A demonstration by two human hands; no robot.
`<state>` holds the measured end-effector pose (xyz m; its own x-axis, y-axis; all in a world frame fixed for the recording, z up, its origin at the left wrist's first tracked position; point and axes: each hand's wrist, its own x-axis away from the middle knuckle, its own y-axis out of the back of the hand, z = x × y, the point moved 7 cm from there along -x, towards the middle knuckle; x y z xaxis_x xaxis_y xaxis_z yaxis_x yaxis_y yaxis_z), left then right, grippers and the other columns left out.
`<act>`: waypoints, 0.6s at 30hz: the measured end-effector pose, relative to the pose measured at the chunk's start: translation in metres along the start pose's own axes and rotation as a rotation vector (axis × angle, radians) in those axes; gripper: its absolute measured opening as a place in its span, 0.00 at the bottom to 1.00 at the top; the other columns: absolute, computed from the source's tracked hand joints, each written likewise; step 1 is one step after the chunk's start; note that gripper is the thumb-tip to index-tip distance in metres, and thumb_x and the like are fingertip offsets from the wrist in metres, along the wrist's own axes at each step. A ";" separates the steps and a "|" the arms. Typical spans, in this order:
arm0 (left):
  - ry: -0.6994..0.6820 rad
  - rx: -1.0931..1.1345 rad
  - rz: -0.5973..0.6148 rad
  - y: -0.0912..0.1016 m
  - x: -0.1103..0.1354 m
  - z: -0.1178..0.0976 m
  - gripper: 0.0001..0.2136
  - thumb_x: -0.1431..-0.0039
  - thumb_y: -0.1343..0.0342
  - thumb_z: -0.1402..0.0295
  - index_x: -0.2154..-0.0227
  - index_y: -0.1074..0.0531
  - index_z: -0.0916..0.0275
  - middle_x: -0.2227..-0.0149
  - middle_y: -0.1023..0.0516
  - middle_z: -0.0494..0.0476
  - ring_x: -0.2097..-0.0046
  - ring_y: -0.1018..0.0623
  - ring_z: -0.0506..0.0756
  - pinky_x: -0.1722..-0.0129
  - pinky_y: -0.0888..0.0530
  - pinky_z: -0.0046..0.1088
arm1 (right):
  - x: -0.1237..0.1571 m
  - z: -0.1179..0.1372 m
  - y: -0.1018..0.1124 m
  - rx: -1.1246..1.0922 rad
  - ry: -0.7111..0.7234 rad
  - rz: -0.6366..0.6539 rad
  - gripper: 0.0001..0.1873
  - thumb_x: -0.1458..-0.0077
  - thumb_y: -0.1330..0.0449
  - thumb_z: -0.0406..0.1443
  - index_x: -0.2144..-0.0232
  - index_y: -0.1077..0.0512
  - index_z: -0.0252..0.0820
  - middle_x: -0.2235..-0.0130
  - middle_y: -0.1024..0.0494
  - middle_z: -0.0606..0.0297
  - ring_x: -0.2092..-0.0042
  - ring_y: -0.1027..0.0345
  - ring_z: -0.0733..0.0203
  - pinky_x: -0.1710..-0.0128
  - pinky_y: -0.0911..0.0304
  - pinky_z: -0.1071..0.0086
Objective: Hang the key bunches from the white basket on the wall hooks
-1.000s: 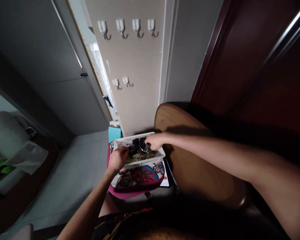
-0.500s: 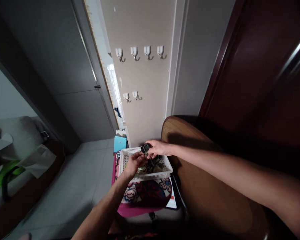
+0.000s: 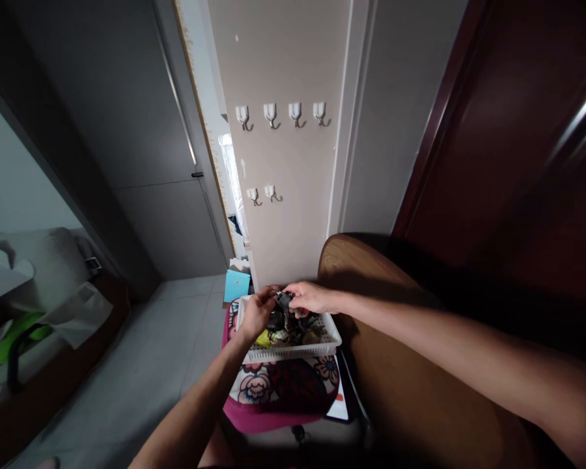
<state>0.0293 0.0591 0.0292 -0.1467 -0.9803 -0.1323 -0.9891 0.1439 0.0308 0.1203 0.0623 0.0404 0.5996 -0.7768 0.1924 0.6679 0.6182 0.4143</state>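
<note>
Both my hands meet over a white perforated plastic basket [image 3: 293,352]. Between them is what looks like a bunch of keys [image 3: 284,300] with a black fob and a bit of shiny metal at the top. My left hand [image 3: 258,312] pinches its metal upper end from the left. From the right, the fingers of my right hand [image 3: 310,298] are closed on the black part. Below, the basket holds a yellow item [image 3: 263,339] and a jumble of dark and metallic small things, too small to name. My fingers hide part of the contents.
Under the basket is a pink stool with a flowered top [image 3: 293,384]. A folded wooden tabletop [image 3: 390,339] leans at the right. White hooks [image 3: 295,112] are stuck to the wall ahead. A blue box [image 3: 237,285] stands behind the basket, left of the wall.
My left hand has moved up to the top of the black item, near my right fingertips. More of the basket's contents, including the yellow item, shows. The view has shifted slightly.
</note>
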 end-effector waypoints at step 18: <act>-0.060 -0.398 0.064 0.002 -0.012 -0.030 0.07 0.62 0.51 0.69 0.81 0.33 0.68 0.85 0.36 0.48 0.80 0.38 0.45 0.81 0.41 0.19 | -0.001 0.012 0.014 0.391 0.196 -0.181 0.12 0.62 0.50 0.35 0.73 0.33 0.35 0.74 0.31 0.67 0.73 0.41 0.69 0.76 0.48 0.78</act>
<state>0.0295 0.0669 0.0603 -0.2202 -0.9597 -0.1745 -0.8982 0.1297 0.4201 0.1241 0.0707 0.0566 0.5861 -0.8072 -0.0700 0.5756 0.3541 0.7371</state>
